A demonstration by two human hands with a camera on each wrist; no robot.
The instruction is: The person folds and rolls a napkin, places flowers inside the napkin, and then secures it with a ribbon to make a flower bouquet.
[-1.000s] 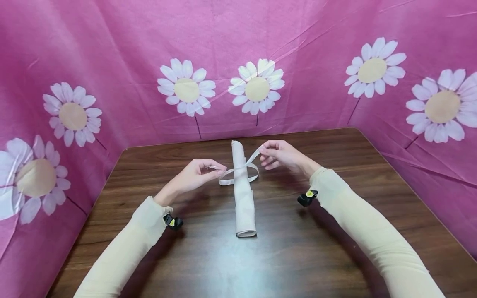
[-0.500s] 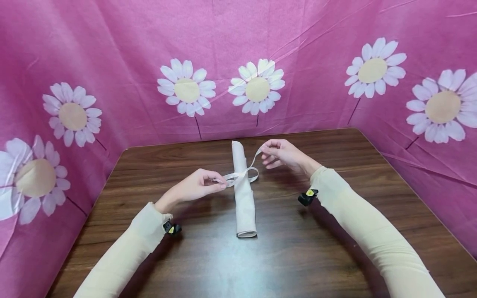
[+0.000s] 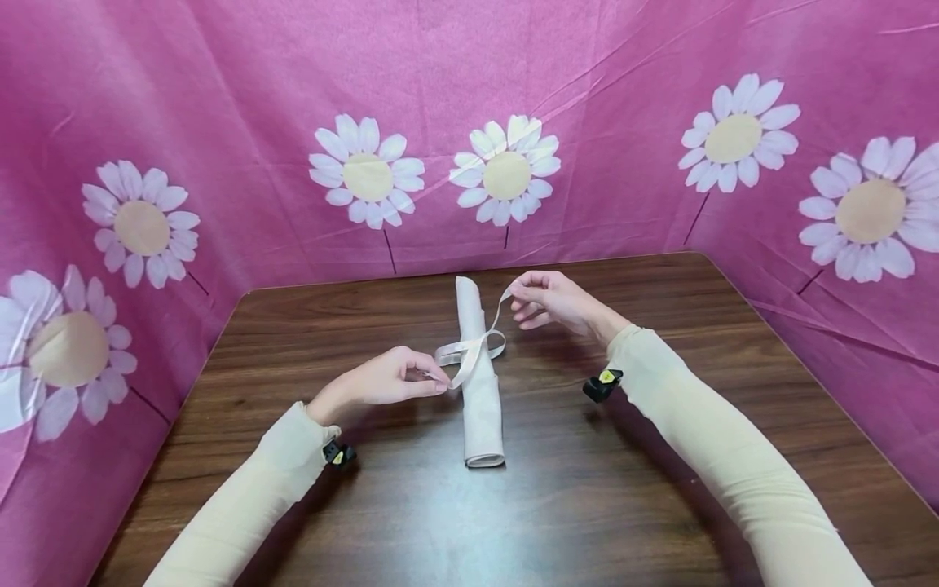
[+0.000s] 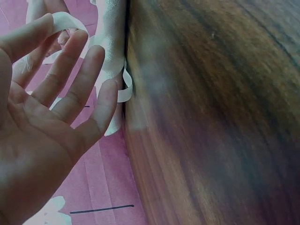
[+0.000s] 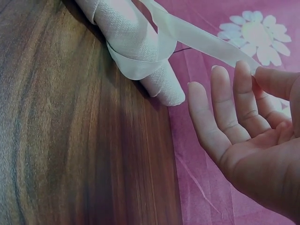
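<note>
A rolled cream cloth [image 3: 481,408] lies lengthwise on the table, with a pale ribbon [image 3: 469,352] looped loosely around its middle. Left of the roll, my left hand [image 3: 392,377] pinches one ribbon end between thumb and fingertips, low beside the cloth. On the far right side, my right hand [image 3: 559,303] holds the other end raised between thumb and index finger. The right wrist view shows that ribbon [image 5: 206,40] stretched from the roll [image 5: 126,35] to the fingertips, the other fingers spread. In the left wrist view the ribbon [image 4: 70,21] bends over the left fingertips.
The brown wooden table [image 3: 601,489] reaches a back edge by a pink curtain [image 3: 616,187] printed with white daisies. A black wrist camera [image 3: 339,452] sits below the left wrist and another black camera [image 3: 603,386] below the right.
My left hand has moved down toward the near side, bringing its ribbon end across the top of the roll. The right hand has stayed nearly still, holding its end up.
</note>
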